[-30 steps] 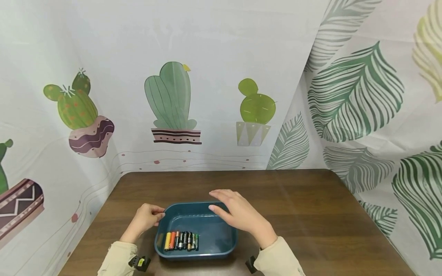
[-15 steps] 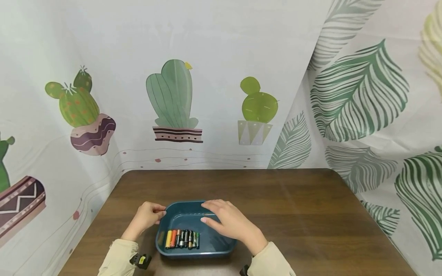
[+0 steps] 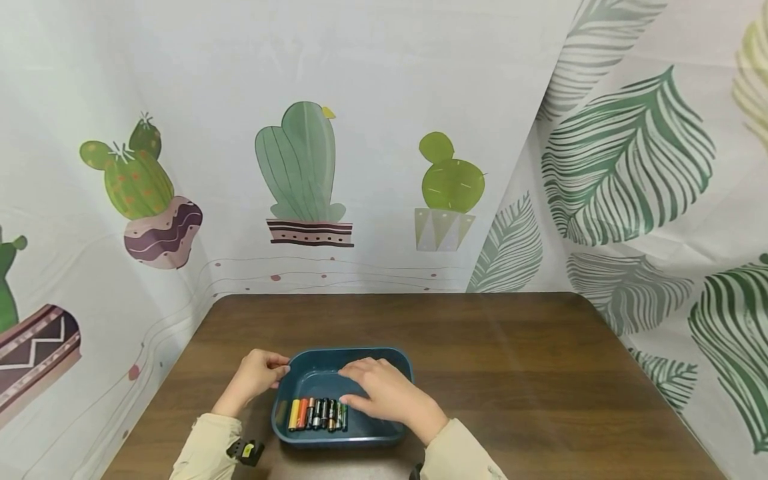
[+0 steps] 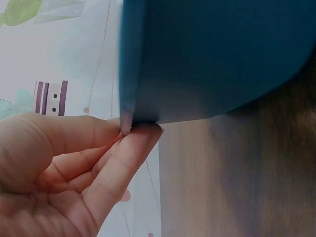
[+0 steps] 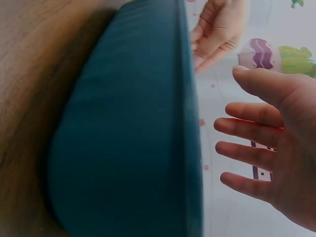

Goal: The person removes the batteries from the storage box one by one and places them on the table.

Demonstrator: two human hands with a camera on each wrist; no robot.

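Observation:
A dark teal tray [image 3: 342, 440] with raised sides sits on the table near its front edge. Several batteries [image 3: 318, 414] lie side by side in its front left part: a yellow one, an orange one, then mostly dark ones. My left hand [image 3: 255, 377] pinches the tray's left rim between thumb and fingers, which the left wrist view shows closely at the rim [image 4: 129, 64]. Over the tray's right half is my right hand [image 3: 390, 393], fingers loosely extended and spread in the right wrist view. It holds nothing, and its thumb is near the rightmost batteries.
The brown wooden table [image 3: 528, 373] extends behind and to the right of the tray. A white cloth backdrop [image 3: 372, 133] printed with cacti and leaves hangs behind it. Black wrist straps [image 3: 249, 452] sit over pale sleeves.
My right hand has moved left and down, from above the tray's right rim to over its inside near the batteries. The left hand keeps its pinch on the rim.

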